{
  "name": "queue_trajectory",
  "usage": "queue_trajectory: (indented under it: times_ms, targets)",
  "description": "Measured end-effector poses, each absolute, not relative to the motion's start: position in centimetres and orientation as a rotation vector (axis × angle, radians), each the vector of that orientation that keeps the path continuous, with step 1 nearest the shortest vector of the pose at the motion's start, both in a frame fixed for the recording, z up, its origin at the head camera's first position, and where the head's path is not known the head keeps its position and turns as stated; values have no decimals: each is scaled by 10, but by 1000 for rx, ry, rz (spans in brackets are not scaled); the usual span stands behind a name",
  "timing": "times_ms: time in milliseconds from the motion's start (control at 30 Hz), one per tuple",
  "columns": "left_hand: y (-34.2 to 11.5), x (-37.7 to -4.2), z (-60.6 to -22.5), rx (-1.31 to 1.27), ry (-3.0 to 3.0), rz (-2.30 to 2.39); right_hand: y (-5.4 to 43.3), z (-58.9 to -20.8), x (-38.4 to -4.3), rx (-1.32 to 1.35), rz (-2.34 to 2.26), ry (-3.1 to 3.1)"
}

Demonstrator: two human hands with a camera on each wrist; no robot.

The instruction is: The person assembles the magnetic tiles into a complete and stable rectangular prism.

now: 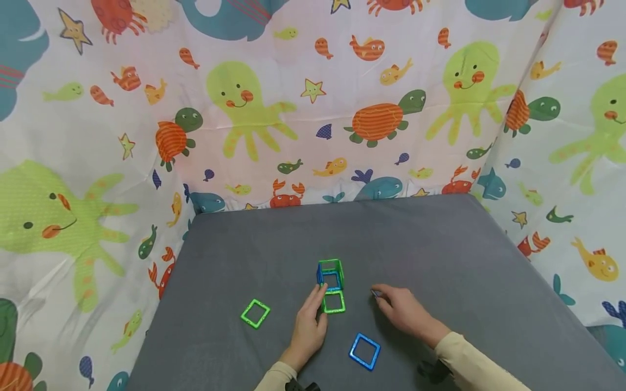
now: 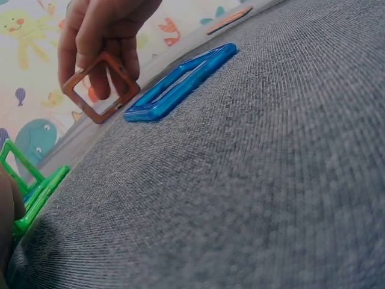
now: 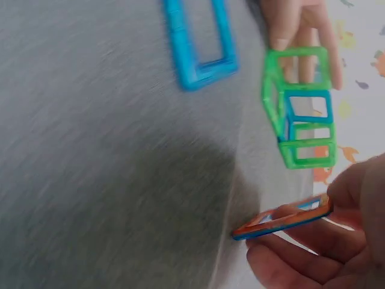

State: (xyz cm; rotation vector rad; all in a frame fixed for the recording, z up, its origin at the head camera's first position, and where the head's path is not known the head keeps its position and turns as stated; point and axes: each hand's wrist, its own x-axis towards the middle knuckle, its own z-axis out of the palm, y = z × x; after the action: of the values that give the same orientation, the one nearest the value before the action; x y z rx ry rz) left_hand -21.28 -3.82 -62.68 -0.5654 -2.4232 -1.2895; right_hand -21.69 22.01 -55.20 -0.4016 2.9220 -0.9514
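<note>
In the head view, the worktop [image 1: 264,239] bore a loose green frame [image 1: 249,323] toward its left edge and a blue frame [image 1: 360,363] toward its near edge; the left hand [image 1: 308,323] rested nearly straight fingers against a hollow structure [image 1: 331,289] of green and blue frames, the nearest thing to a container, with nothing visible inside. The right hand [image 1: 403,308], right of it, pinched an orange frame [image 1: 375,293]. The left wrist view showed this grip closed on the rim, which looked stiff, light and probably smooth. In the right wrist view, the piece hung tilted, blue along its underside; opposite rim edges seemed the best hold.
</note>
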Motion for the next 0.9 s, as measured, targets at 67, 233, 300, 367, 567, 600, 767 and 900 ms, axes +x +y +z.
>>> queue_trajectory:
  times_ms: [67,233,300,367,567,600,767,900]
  targets:
    - [-39,-213,-627,-559,-2422,-1291,216,-552,-219,-291,-1058,2888]
    - [-39,-213,-627,-537,-2448,-1314,211,-553,-225,-42,-1396,2688]
    - [-39,-212,-626,-518,-2462,-1353,209,-555,-227,17,-1541,2587]
    - [-40,-212,-624,-482,-2474,-1428,207,-557,-228,30,-1650,2494]
    - [-38,-221,-615,-205,-2373,-1879,202,-566,-227,-36,-1818,2263]
    - [-38,-225,-613,-154,-2337,-1938,201,-567,-226,-33,-1836,2232]
    - [-37,-250,-601,-6,-2270,-2046,194,-573,-228,8,-1890,2128]
    - [-35,-264,-595,100,-2340,-2038,189,-575,-228,36,-1929,2071]
